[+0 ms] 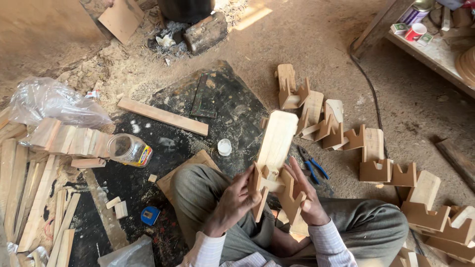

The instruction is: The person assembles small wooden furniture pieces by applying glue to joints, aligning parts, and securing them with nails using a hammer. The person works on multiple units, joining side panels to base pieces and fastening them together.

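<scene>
Head view looks straight down at your lap, where you sit cross-legged on the dirt floor [307,39]. Your left hand [236,200] is curled around the left side piece of a wooden assembly [273,163], fingers wrapped over its notched edge, thumb pressing the face. Your right hand [308,195] grips the right notched side piece of the same assembly, fingers spread along its outer face. Both hands are closed on the wood, neither one loose. The assembly sits just above your knees, its long rounded board pointing away from you toward 12 o'clock.

At 3 o'clock from your right hand, blue-handled pliers [310,165] lie on the ground, just beside the assembly. Beyond them, from 1 to 4 o'clock, a heap of finished wooden pieces [376,163] spreads across the floor. At 11 o'clock a small white cap [224,147] rests on a dark mat [232,109], and a long wooden strip [163,116] lies farther out. At 9 o'clock a clear jar [127,149] lies on its side near stacked wood offcuts [69,140], with a crumpled plastic bag [52,101] behind them. A small blue object [150,215] sits at 8 o'clock. A counter [435,54] with small cups and boxes edges in at 2 o'clock.
</scene>
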`<move>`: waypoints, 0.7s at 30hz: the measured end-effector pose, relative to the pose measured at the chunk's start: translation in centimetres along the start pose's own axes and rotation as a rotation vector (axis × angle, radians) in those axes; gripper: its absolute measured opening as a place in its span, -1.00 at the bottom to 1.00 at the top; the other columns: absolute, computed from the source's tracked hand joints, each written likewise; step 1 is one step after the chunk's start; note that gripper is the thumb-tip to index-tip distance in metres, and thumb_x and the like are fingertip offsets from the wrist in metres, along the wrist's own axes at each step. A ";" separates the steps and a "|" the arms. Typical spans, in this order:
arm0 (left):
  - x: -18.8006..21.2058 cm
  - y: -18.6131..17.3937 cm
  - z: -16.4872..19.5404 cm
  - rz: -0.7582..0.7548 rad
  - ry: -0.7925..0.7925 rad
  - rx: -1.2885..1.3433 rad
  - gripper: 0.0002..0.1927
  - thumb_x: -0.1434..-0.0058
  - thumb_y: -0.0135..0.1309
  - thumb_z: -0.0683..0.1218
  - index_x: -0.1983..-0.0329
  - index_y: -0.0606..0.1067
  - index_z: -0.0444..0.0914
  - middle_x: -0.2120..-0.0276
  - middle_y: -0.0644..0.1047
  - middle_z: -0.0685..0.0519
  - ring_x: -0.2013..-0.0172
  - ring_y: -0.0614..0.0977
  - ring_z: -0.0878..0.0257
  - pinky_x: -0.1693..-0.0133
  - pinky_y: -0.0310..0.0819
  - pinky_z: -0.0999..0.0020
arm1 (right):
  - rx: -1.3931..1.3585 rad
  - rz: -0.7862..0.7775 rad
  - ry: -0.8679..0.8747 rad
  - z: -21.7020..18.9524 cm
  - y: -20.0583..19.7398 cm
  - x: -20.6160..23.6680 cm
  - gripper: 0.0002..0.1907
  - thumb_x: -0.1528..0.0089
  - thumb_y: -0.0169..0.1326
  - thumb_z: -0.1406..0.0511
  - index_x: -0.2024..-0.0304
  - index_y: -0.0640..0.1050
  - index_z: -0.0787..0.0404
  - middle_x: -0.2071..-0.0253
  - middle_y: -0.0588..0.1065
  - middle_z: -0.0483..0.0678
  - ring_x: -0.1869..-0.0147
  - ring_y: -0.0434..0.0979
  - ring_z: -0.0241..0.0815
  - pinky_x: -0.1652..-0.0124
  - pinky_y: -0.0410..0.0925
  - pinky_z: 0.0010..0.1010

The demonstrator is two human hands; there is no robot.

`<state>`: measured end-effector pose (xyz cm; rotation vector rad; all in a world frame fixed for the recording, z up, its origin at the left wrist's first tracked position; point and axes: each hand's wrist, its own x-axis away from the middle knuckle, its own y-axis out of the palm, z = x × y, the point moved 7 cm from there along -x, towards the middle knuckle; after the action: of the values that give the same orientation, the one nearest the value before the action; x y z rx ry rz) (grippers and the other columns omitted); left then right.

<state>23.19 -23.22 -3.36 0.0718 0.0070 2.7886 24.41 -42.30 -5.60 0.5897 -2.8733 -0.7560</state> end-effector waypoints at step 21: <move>-16.5 -15.0 -10.7 0.303 -0.479 -0.060 -0.48 -0.16 0.28 -0.06 -0.08 0.41 -0.45 0.12 0.59 -0.20 0.25 0.72 0.13 0.36 0.73 0.36 | 0.206 0.636 0.357 7.1 -11.7 -2.5 -0.31 -0.35 -0.13 0.02 -0.48 0.24 0.13 -0.24 0.51 0.12 -0.21 0.55 -0.02 -0.04 0.46 -0.11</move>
<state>43.24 -14.79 -15.02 0.7810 -0.2225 2.9886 29.19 -47.47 -17.55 -0.1734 -2.5678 -0.2283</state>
